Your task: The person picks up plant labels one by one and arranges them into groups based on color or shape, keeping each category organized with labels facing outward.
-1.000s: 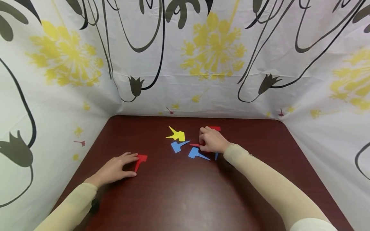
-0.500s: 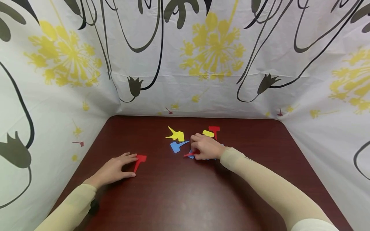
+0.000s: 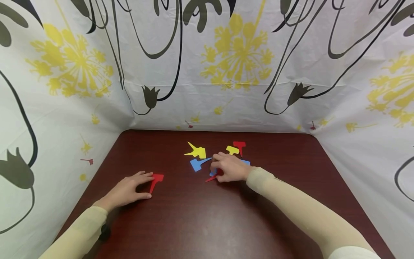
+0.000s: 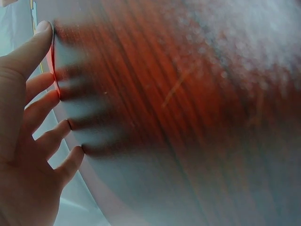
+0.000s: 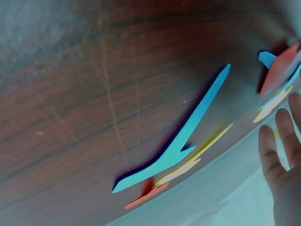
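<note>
Flat T-shaped plant labels lie on the dark wooden table. My left hand rests at the left with fingers spread; its fingertips and thumb tip touch the edges of a red plant label. In the left wrist view that red label shows only edge-on by the thumb. My right hand pinches another red plant label, whose pointed end sticks out to the left; the rest is hidden by the fingers. Partly covered beneath that hand is a blue plant label. The right wrist view shows the pinched red label at its right edge.
Yellow plant labels overlap left of the right hand, above a blue one. Beyond the hand lie a yellow label, a red one and a blue one. Patterned white cloth surrounds the table.
My right hand has moved left and toward me with the red label, uncovering the yellow and red labels behind it. The left hand has stayed in place.
</note>
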A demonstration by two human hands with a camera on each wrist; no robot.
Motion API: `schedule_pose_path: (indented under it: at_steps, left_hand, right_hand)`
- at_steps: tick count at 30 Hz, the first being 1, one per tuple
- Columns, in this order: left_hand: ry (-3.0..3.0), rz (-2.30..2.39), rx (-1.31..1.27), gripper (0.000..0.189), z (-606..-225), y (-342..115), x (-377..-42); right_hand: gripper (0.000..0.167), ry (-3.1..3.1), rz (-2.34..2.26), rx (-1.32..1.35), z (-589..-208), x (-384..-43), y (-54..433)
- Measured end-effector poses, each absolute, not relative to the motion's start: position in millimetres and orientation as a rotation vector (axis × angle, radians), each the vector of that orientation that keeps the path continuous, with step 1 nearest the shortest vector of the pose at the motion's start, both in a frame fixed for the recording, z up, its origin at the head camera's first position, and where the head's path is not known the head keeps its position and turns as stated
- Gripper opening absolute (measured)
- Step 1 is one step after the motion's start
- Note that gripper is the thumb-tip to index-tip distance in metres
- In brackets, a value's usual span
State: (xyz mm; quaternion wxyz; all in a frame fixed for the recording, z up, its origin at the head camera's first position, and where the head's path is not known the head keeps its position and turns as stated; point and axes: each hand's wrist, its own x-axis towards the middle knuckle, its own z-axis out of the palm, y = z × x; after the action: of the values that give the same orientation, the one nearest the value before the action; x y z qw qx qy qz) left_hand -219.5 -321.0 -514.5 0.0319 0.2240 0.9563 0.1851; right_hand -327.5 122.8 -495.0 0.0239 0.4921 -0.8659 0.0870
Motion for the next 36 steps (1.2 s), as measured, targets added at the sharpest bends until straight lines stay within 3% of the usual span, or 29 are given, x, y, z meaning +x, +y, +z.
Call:
schedule_pose_path:
  at_steps: [6,13,20,36]
  left_hand:
    - [2.944,0.572,0.686,0.074,-514,-321,-220]
    - [2.959,0.576,0.704,0.074,-512,-323,-220]
    - [2.953,0.573,0.695,0.074,-514,-323,-220]
    - [2.951,0.580,0.702,0.074,-517,-322,-221]
  right_hand:
    - [0.035,-2.837,0.328,1.221,-490,-324,131]
    - [0.033,-2.990,0.302,0.896,-487,-307,134]
    - [0.038,-3.044,0.235,0.750,-491,-297,132]
    - [0.032,-3.130,0.463,0.606,-492,-297,129]
